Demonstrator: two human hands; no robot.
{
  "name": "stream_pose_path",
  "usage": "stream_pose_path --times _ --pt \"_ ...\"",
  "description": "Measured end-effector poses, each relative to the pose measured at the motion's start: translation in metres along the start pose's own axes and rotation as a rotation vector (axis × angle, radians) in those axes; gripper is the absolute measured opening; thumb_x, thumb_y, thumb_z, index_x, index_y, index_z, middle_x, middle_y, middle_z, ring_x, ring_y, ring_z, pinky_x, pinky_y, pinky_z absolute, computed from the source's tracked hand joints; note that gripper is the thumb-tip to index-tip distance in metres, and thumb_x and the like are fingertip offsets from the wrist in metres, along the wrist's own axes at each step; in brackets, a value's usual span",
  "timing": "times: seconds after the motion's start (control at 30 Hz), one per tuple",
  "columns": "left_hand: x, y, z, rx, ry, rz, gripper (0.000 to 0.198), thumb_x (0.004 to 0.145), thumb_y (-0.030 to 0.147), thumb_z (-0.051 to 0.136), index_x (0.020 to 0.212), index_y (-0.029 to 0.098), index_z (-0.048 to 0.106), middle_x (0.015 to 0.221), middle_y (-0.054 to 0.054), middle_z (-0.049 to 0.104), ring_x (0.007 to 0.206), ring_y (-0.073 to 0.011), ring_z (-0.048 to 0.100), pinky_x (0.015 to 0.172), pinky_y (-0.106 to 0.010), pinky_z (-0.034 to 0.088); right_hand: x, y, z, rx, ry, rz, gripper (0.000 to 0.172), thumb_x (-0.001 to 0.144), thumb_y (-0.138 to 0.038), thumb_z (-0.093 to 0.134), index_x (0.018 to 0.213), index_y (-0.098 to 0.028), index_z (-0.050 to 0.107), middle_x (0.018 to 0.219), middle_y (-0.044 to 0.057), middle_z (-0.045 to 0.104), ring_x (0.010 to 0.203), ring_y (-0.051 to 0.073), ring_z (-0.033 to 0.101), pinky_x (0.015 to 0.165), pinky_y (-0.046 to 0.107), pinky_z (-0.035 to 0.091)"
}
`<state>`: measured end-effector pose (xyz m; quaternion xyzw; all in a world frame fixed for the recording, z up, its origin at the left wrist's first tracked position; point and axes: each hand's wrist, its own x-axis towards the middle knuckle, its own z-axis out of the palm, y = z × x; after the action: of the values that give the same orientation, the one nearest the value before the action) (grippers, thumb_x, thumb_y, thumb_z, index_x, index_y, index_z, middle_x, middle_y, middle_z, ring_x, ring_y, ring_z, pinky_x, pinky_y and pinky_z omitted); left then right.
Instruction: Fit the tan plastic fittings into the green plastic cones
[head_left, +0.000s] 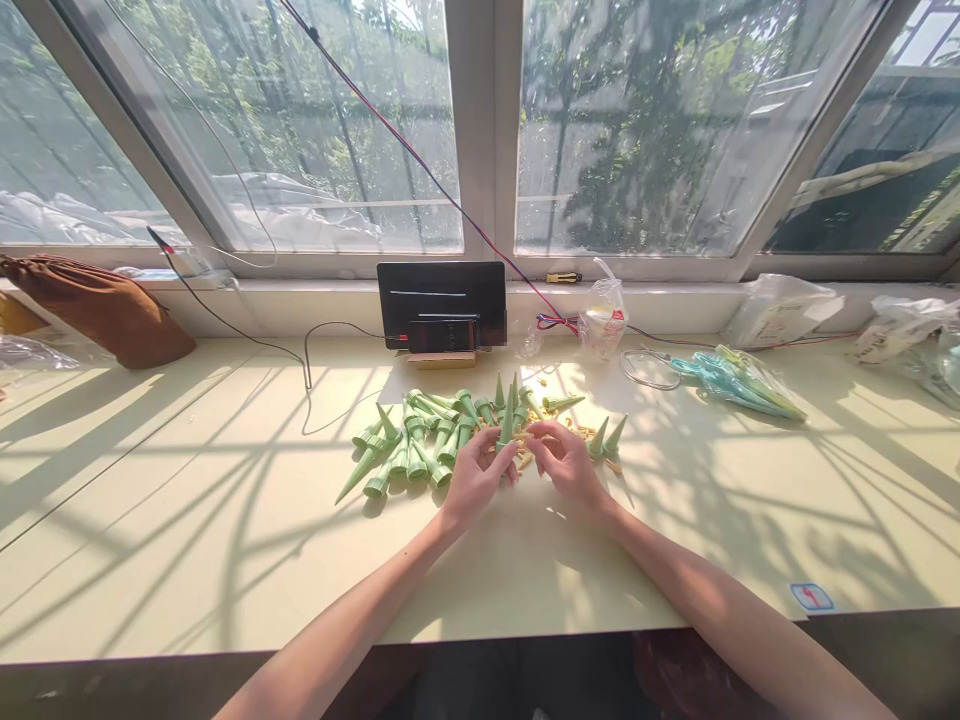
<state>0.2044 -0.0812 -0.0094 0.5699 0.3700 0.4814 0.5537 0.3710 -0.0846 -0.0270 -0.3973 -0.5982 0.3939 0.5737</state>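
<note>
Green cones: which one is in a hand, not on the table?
The cone pinched upright in the left hand; the rest sit untouched on the table.

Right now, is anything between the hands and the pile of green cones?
Nothing visible. Both hands are at the near edge of the pile of green cones. The left hand has its fingertips at an upright green cone. The right hand is at the small yellow pieces between the hands.

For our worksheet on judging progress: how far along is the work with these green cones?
Possibly done: the heap of green cones lying left of the hands. In hand: left hand holds one cone upright; right hand fingers small yellow pieces. Seemingly left: two cones at right and a bagged bundle.
</note>
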Motion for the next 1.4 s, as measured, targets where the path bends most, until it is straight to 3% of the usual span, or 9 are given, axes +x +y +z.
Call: stream_pose_path --times 0.23,0.73,1.4 --pt "0.0 -0.005 -0.002 0.029 0.009 -0.05 0.042 0.084 0.048 0.068 0.109 0.017 0.053 0.058 0.001 0.065 0.053 -0.0147 0.06 0.058 -0.028 0.047 0.0 0.006 0.0 -0.066 0.007 0.022 0.025 0.092 -0.045 0.06 0.098 -0.021 0.062 0.09 0.003 0.064 0.051 0.01 0.054 0.047 0.026 0.044" --pt "0.0 -0.002 -0.003 0.076 0.013 -0.036 0.045 0.082 0.048 0.069 0.111 0.016 0.056 0.052 0.005 0.058 0.047 -0.0122 0.054 0.052 -0.025 0.044 -0.001 -0.001 0.002 -0.154 0.012 0.027 0.027 0.094 -0.048 0.056 0.096 -0.022 0.061 0.086 0.003 0.064 0.051 0.012 0.055 0.048 0.026 0.042" --pt "-0.002 -0.003 -0.002 0.07 -0.006 -0.017 0.042 0.082 0.047 0.07 0.109 0.018 0.056 0.051 0.005 0.056 0.047 -0.0131 0.054 0.05 -0.026 0.043 -0.003 -0.006 0.001 -0.196 -0.057 0.04 0.042 0.098 -0.054 0.045 0.072 -0.022 0.047 0.055 -0.005 0.045 0.049 0.013 0.044 0.05 0.026 0.036"
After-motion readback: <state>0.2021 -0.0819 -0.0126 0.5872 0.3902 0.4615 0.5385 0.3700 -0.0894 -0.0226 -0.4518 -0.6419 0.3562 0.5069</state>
